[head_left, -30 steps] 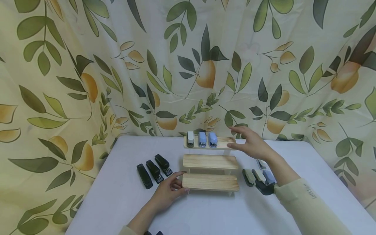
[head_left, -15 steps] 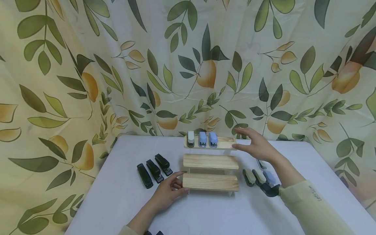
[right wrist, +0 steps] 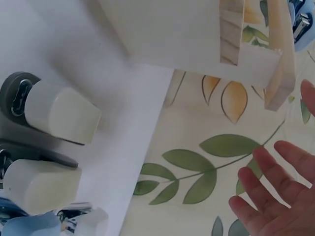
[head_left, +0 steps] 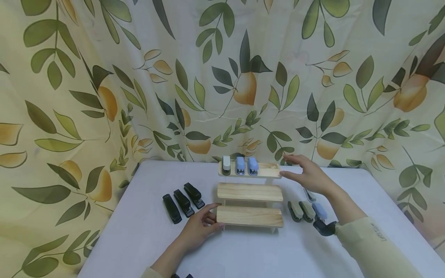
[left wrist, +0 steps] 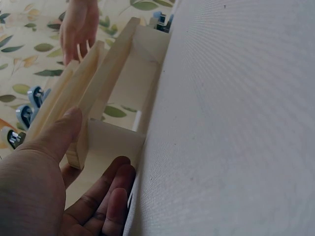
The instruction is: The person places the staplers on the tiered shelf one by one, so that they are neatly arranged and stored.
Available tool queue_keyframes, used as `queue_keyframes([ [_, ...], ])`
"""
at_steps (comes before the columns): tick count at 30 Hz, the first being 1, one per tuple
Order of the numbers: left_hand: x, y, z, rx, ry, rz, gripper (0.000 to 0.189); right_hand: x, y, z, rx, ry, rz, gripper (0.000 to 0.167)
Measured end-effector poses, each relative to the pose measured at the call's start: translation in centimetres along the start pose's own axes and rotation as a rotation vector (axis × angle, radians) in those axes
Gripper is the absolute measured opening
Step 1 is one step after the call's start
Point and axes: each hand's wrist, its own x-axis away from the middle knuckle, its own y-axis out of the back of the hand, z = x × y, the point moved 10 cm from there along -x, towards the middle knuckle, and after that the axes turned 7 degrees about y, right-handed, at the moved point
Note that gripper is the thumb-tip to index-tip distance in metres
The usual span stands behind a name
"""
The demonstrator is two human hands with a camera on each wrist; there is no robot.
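A three-tier wooden display stand (head_left: pixel 250 215) stands mid-table. My left hand (head_left: pixel 201 227) grips the left end of its lowest board; in the left wrist view the thumb lies on the board and other fingers curl by the white end support (left wrist: pixel 115 140). On the top tier sit a white stapler (head_left: pixel 226 165) and two blue staplers (head_left: pixel 240 166), left of centre. My right hand (head_left: pixel 309 175) is spread beside that tier's right end, holding nothing. In the right wrist view its fingers (right wrist: pixel 270 174) are apart from the board end (right wrist: pixel 281 64).
Three black staplers (head_left: pixel 184 202) lie left of the stand. On the right are pale staplers (head_left: pixel 295 211), a blue stapler (head_left: pixel 319 211) and a whitish one (head_left: pixel 310 195) partly hidden by the right arm. A patterned curtain (head_left: pixel 222 77) hangs behind the white table (head_left: pixel 243 255).
My right hand has drawn away to the right from the top tier's end, its fingers still spread. The left hand keeps its grip, and the staplers on the stand have not moved.
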Motion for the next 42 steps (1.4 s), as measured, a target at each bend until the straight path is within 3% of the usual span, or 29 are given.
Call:
queue_keyframes([
  [22,0.1,0.1,-0.1,0.0,0.002,-0.006,0.064,1.0,0.1,-3.8,0.035,-0.061,0.026,0.083],
  [35,0.1,0.1,-0.1,-0.008,-0.002,-0.009,0.063,1.8,-0.1,-6.3,0.039,-0.088,0.075,0.075],
  [42,0.1,0.1,-0.1,-0.006,-0.007,-0.01,0.064,2.5,-0.9,-9.0,0.038,-0.17,0.126,0.074],
])
